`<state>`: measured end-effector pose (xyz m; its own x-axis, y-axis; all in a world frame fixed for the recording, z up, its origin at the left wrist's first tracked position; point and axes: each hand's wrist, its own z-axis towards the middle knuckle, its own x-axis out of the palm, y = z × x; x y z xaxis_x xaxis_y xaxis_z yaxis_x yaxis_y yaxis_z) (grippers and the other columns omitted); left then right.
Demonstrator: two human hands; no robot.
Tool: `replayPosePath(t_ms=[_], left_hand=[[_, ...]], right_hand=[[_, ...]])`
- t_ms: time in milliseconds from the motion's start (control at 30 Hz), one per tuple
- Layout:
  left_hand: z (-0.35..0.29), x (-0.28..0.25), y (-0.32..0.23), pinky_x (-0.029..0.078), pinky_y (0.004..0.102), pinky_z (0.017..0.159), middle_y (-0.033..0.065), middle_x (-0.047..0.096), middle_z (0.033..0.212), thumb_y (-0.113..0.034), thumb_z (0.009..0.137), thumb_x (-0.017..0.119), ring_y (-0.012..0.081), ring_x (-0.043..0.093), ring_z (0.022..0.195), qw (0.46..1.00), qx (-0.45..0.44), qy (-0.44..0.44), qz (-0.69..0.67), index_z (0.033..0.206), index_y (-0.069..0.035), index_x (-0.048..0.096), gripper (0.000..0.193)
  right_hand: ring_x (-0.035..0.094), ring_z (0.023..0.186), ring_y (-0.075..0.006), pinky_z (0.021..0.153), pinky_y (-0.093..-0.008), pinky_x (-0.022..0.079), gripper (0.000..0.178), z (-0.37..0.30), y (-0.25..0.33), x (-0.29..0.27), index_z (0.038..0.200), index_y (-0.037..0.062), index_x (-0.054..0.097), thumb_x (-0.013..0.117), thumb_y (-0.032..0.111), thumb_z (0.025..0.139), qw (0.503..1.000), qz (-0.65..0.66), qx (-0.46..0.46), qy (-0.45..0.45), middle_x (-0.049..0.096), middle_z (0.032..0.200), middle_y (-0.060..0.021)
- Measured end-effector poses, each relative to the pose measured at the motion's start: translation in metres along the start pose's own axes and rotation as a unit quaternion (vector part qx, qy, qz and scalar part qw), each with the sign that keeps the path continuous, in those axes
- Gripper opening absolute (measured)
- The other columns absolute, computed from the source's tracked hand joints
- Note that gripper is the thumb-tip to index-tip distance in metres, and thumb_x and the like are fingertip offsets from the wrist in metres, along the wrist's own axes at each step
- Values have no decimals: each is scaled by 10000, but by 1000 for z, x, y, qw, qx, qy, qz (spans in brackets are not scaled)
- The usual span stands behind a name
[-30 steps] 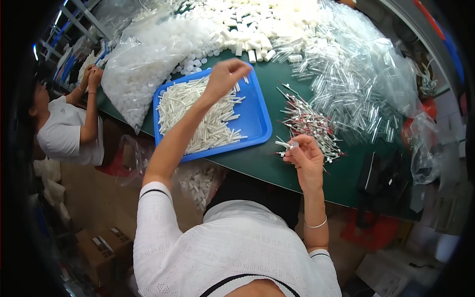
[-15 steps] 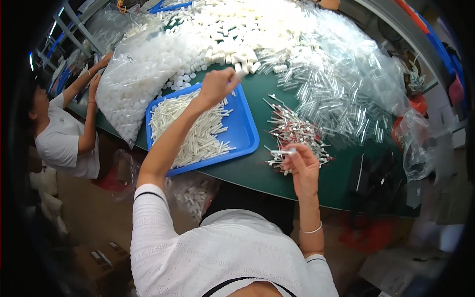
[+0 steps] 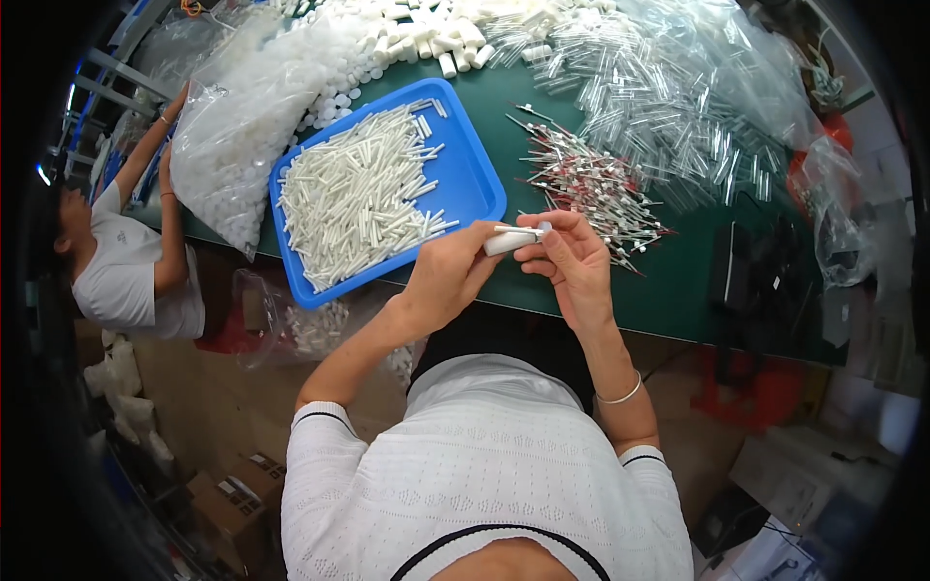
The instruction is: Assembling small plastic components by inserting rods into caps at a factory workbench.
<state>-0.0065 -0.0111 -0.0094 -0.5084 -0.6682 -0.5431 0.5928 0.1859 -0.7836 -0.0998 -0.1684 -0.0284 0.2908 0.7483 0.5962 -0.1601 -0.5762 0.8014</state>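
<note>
My left hand [image 3: 441, 276] is closed on a thick white cylinder [image 3: 500, 243], held level in front of me. My right hand [image 3: 578, 269] pinches a thin white stick [image 3: 513, 229] with a small translucent cap [image 3: 545, 229] at its right end. Stick and cylinder lie side by side, and the hands almost meet; whether the two pieces touch I cannot tell. Left of them, a blue tray [image 3: 477, 184] holds many short white sticks [image 3: 354, 198]. Just beyond my right hand lies a heap of thin white-and-red pieces [image 3: 593, 184].
Loose white cylinders [image 3: 455, 48] lie at the back, beside many clear tubes [image 3: 649, 116] and plastic film. A clear bag of white round caps [image 3: 228, 145] leans at the left, near a person in a white shirt [image 3: 136, 257]. A dark object [image 3: 760, 281] stands at the right.
My left hand has come back from the white cylinders at the rear, bringing one to my right hand. The right hand has moved slightly left and up. The view has shifted.
</note>
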Motion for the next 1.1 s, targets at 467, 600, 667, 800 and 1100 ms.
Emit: replayPosePath(t_ms=[467, 600, 667, 800, 1100], left_hand=[[-9, -10, -9, 487, 267, 673, 131, 636, 920, -11, 873, 593, 155, 617, 779, 982, -74, 54, -163, 1226, -26, 519, 360], [-5, -12, 1, 470, 264, 655, 113, 610, 906, -41, 898, 554, 140, 585, 744, 975, -140, 74, -159, 1132, 3, 492, 245], [2, -7, 6, 456, 260, 628, 93, 608, 847, -62, 917, 529, 129, 573, 703, 971, -117, 87, -189, 1055, 1, 480, 160], [59, -23, 8, 450, 238, 613, 58, 619, 755, -147, 915, 598, 74, 561, 702, 906, -116, 301, -274, 988, 7, 570, 172], [249, 88, 121, 506, 425, 714, 129, 615, 820, -124, 779, 673, 325, 613, 843, 942, 131, -21, 308, 809, -27, 655, 103]], right_hand=[[660, 930, -195, 800, -260, 548, 198, -11, -5, 1, 1072, -46, 530, 608, 15, 900, 992, -112, -49, 27, 641, 1058, -150], [650, 880, -162, 782, -284, 534, 211, -11, -4, 5, 968, 1, 615, 719, 4, 785, 945, -313, -100, 4, 655, 973, -90], [641, 823, -251, 728, -343, 518, 255, -2, 10, 7, 952, 21, 617, 734, 4, 726, 763, -566, -308, 51, 644, 912, -105], [620, 790, -310, 687, -380, 502, 233, -3, 17, 6, 960, 25, 624, 707, 22, 743, 758, -573, -309, 35, 639, 873, -118], [655, 728, -256, 648, -303, 507, 217, -16, 26, 0, 1012, 15, 633, 695, 24, 804, 788, -563, -250, -7, 665, 888, -140]])
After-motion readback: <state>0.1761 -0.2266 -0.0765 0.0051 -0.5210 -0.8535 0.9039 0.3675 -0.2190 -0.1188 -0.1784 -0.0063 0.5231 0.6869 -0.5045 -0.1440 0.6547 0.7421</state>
